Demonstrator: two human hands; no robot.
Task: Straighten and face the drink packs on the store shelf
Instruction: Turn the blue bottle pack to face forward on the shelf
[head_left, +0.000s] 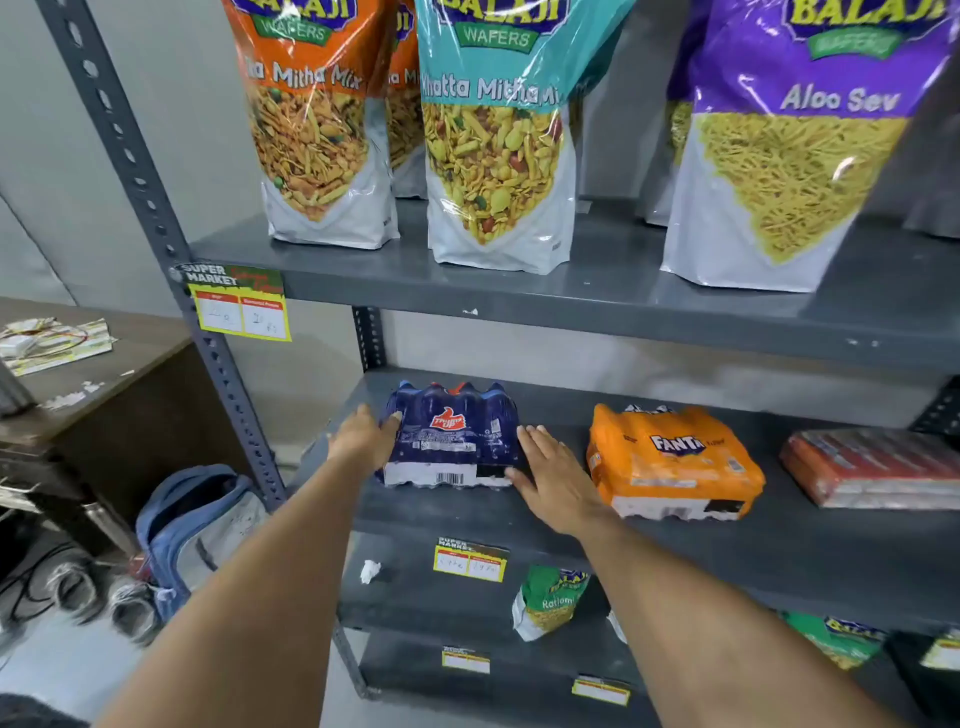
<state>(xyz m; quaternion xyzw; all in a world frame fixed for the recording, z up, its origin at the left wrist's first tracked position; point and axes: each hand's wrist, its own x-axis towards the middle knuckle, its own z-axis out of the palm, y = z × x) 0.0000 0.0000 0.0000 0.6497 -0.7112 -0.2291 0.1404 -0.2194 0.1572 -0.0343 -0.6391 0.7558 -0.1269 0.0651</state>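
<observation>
Our left hand (366, 436) presses the left side of the blue drink pack (451, 436), fingers together; our right hand (553, 480) lies flat against its right side, fingers slightly apart. We see an orange pack (672, 462) beside it on the middle shelf (519, 514).

The Thums Up pack (451, 436) is dark blue with a red-and-white logo and a white strip along its front edge bearing a black barcode. Right of it, the Fanta pack (672, 460) is bright orange with a dark blue and white logo and a white front edge. Further right of the Thums Up pack, a third pack (878, 467) is red with pale bands. The shelf (467, 514) beneath them is plain dark grey. Above the Thums Up pack stand snack bags: orange (317, 119), teal (498, 130) and purple (789, 145), each white at the base. The price tags (470, 564) are yellow with red-edged white boxes.
</observation>
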